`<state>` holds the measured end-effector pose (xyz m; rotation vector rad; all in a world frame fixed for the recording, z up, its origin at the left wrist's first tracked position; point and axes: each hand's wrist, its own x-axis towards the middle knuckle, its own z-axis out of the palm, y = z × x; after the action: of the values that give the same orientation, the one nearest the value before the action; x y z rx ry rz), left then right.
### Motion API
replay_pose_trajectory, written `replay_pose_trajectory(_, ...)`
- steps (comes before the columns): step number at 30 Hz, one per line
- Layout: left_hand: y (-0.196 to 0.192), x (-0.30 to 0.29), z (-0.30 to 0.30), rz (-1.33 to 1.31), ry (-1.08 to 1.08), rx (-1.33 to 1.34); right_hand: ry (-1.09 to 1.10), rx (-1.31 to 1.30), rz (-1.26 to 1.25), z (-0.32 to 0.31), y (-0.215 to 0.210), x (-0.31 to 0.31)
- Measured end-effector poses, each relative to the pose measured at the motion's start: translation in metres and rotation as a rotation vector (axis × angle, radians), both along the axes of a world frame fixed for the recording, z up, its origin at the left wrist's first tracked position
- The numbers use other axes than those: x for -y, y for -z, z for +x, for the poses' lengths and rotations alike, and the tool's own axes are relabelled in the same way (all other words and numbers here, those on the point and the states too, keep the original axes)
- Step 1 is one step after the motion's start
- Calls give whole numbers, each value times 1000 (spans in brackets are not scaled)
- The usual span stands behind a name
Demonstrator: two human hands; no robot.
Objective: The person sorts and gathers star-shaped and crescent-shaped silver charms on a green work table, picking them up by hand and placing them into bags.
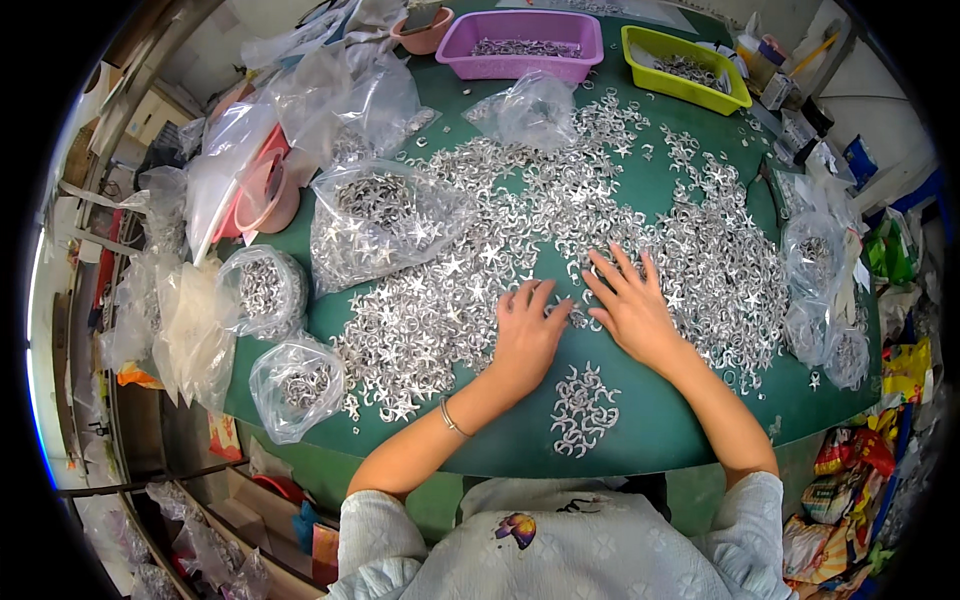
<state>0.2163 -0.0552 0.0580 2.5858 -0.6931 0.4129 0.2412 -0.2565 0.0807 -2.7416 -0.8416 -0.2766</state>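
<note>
A wide spread of small silvery metal pieces (560, 190), stars and crescents among them, covers much of the green table (480, 420). My left hand (527, 335) rests at the near edge of this spread, its fingers apart and slightly bent over the pieces. Just to its right, my right hand (637, 312) lies with fingers spread, the tips touching the pieces near the middle. Neither hand visibly grips anything. A separate little pile of crescent pieces (584, 410) sits between my forearms, close to the table's near edge.
Clear plastic bags of pieces (375, 225) stand at the left, beside a pink basin (268, 195). A purple basin (519, 70) and a yellow-green basin (735, 95) holding pieces are at the back. More bags (812, 255) line the right edge.
</note>
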Motion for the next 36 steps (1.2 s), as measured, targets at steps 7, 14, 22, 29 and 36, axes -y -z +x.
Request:
replay_pose_trajectory(7,-7,-15,10,11,-212,53,17,-16,97,-27,-6,5)
replay_pose_trajectory(14,3,1,-3,-40,33,-53,-13,-113,92,-38,-6,5)
replay_pose_trajectory(22,-4,-1,3,-150,42,-109,22,-66,73,-24,0,-5)
replay_pose_trajectory(29,-9,-9,-35,-182,18,-204,-24,-222,135,-53,-6,21)
replay_pose_trajectory(36,-15,-10,-38,-249,112,-290,-94,-377,-34,-79,-28,19)
